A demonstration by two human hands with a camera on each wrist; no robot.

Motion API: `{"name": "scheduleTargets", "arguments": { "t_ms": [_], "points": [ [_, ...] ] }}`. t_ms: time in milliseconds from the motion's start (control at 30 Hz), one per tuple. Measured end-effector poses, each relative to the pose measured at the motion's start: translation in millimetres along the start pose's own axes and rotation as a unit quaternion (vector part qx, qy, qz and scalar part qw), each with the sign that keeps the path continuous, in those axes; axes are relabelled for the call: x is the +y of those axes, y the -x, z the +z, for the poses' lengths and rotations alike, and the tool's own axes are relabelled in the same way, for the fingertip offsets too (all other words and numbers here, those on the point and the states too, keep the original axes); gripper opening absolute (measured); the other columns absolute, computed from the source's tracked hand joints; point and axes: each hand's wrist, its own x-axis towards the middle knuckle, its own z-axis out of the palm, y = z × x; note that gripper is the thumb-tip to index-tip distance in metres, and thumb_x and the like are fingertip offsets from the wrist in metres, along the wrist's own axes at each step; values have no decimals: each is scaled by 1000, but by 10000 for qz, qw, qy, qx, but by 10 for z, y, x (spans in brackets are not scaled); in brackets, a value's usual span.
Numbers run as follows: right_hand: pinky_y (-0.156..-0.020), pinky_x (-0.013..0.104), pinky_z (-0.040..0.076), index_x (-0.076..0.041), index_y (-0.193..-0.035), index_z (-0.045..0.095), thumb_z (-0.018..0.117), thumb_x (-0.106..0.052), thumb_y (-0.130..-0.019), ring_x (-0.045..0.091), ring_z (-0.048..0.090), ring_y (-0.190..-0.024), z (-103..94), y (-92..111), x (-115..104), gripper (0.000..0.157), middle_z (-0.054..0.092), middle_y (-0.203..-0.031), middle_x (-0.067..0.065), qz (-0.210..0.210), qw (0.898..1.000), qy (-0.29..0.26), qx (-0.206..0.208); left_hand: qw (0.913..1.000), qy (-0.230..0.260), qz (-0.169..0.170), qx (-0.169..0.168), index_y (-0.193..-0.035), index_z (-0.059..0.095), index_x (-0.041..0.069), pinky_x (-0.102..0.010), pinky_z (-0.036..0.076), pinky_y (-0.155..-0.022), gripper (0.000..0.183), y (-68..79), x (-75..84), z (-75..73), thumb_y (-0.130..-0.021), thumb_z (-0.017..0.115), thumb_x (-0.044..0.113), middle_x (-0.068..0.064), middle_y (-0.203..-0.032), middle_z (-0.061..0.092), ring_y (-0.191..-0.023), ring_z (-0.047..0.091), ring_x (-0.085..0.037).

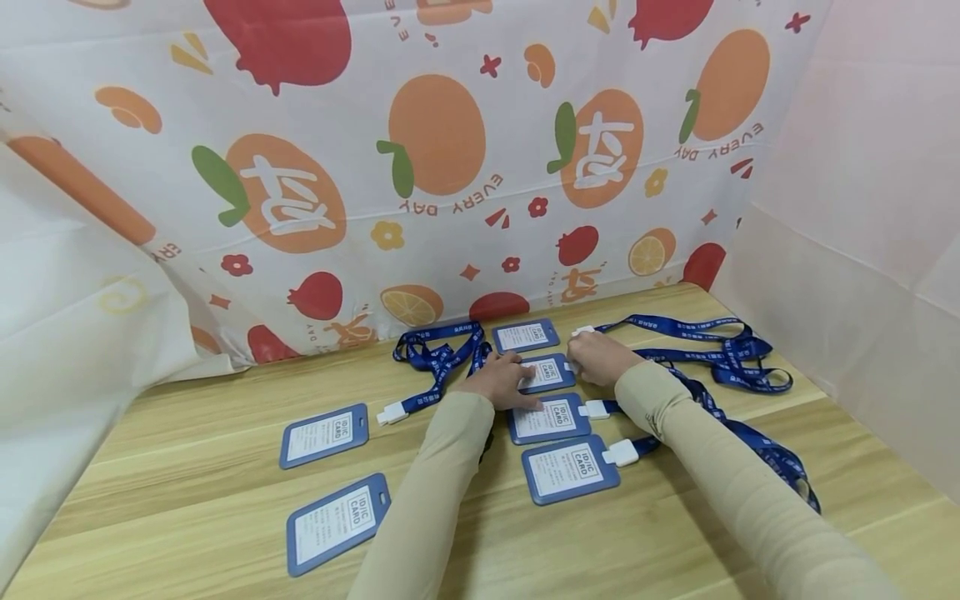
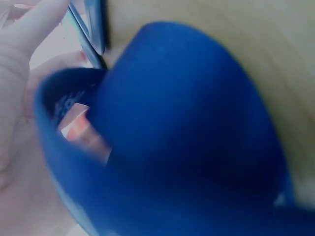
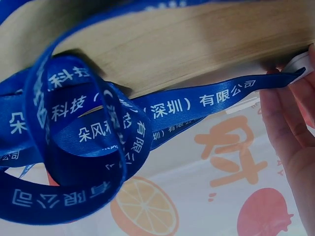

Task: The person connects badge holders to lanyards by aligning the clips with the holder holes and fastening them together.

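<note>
Blue plastic frames the card holder (image 1: 551, 372), second from the back of its row on the table (image 1: 225, 500); the left hand (image 1: 498, 380) rests on it, fingers loosely spread, while the right hand (image 1: 602, 358) pinches a white clip (image 3: 300, 64) at its end (best lined up squarely, probably, with the holder pressed flat).

The card holder (image 1: 557, 373) second from the back edge of the table (image 1: 225, 492) is partly covered by the left hand (image 1: 495, 382). The lanyard (image 2: 182, 98) is blurred. The table's front edge is cut off.
</note>
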Motion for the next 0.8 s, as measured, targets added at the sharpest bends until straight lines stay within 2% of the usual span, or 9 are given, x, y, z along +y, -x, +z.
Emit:
{"name": "scheduleTargets", "arguments": {
  "t_ms": [800],
  "points": [
    [-73, 31, 55, -1, -89, 75, 73, 8, -84, 18, 63, -74, 16, -18, 18, 10, 68, -83, 6, -98, 9999, 30, 43, 9999, 12, 37, 130, -148, 56, 23, -56, 34, -112, 61, -10, -4, 19, -95, 70, 48, -11, -158, 38, -142, 30, -39]
  ]
}}
